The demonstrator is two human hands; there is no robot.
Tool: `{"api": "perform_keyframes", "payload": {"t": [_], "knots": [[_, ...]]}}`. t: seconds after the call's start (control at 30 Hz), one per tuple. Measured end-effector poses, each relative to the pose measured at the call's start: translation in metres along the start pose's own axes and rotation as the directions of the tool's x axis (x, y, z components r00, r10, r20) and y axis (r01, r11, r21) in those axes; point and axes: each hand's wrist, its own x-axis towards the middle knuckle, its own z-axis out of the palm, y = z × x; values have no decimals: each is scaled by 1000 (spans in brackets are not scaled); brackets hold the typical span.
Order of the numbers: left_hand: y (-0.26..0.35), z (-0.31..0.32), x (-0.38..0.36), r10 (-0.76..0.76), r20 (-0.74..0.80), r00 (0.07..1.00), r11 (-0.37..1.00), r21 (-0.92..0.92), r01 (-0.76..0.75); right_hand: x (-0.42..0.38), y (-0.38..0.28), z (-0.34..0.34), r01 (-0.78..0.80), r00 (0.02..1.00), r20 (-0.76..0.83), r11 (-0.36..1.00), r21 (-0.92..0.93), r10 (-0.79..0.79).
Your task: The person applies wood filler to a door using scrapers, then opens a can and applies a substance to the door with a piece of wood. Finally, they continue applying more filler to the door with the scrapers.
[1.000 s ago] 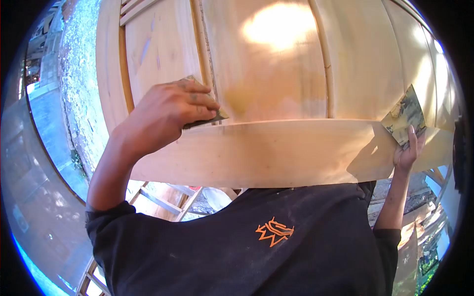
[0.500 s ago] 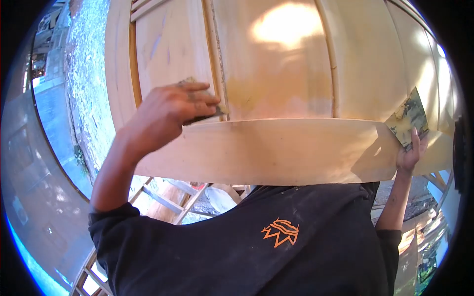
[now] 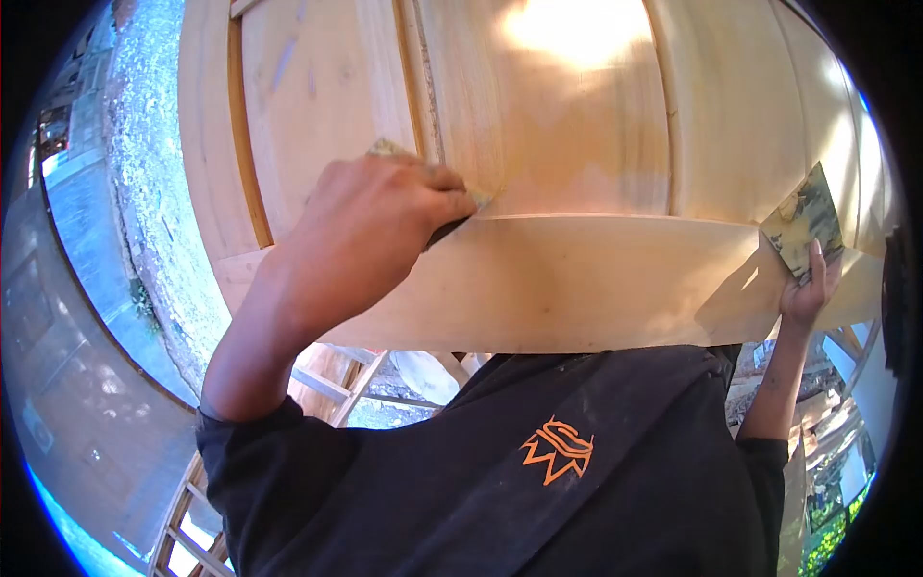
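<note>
A large pale wooden door panel (image 3: 586, 135) with raised dividing strips lies in front of me. My left hand (image 3: 380, 226) is closed around a small flat spreader (image 3: 389, 147), smeared dull yellow and dark, held against the wood near a dividing strip and the lower rail (image 3: 577, 279). Its fingers hide most of the spreader. Over at the right end of the rail, my right hand (image 3: 810, 288) grips a thin square plate (image 3: 808, 226) by its lower corner. Dark and yellowish smears cover that plate. Yellowish patches show on the panel beside the left hand.
A grey sheet-like surface (image 3: 77, 356) stands at the far left, beside a strip of rough, sunlit ground (image 3: 149, 125). Wooden ladder-like frames (image 3: 332, 385) show below the door. Bright sunlight falls on the upper panel.
My left hand has shifted right with the spreader, across the dividing strip. My right hand still holds the plate, nearly in place. The view has shifted slightly.
</note>
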Motion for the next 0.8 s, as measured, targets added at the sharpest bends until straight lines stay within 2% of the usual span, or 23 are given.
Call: {"api": "perform_keyframes", "payload": {"t": [0.07,0.13,0.2,0.23,0.27,0.33,0.37,0.43,0.47,0.57,0.67,0.7,0.8], "knots": [[4,-10,-3,-39,122,992,999,3,39,-2,-3,15,21,1000,-23,1000,3,-21],[-4,-14,1,-33,-57,998,998,-52,30,-6,-4,23,63,996,-57,998,16,-62],[-4,-24,15,-32,-235,971,996,-91,11,-4,-2,17,82,993,-73,991,-106,-89],[-2,-26,26,-25,-238,971,997,-79,6,-4,1,12,76,993,-77,982,-170,-90],[-1,-27,39,-21,-241,970,998,-69,5,-3,3,8,5,999,-34,1000,0,-5],[-2,-21,59,-7,-241,971,999,-38,-3,-3,0,12,4,1000,-8,999,32,-3],[4,-15,62,-50,-238,970,999,-25,46,-5,-2,15,1,1000,-2,999,48,-1],[22,-3,60,-125,-232,965,991,7,130,-9,-8,26,24,996,-82,1000,-17,-25],[27,9,55,-116,-286,951,989,57,138,-11,-9,28,27,993,-115,998,-52,-33],[45,15,33,-131,-216,968,991,-28,128,-7,2,14,43,997,-67,999,4,-43],[43,-9,24,-181,108,978,972,-132,194,-10,-1,25,52,996,-70,998,35,-50],[37,-16,25,-177,23,984,976,-129,178,-10,-3,29,59,996,-74,998,38,-56],[18,-30,44,-176,-191,966,979,-137,151,-12,-12,31,87,994,-55,990,-112,-93]]}}
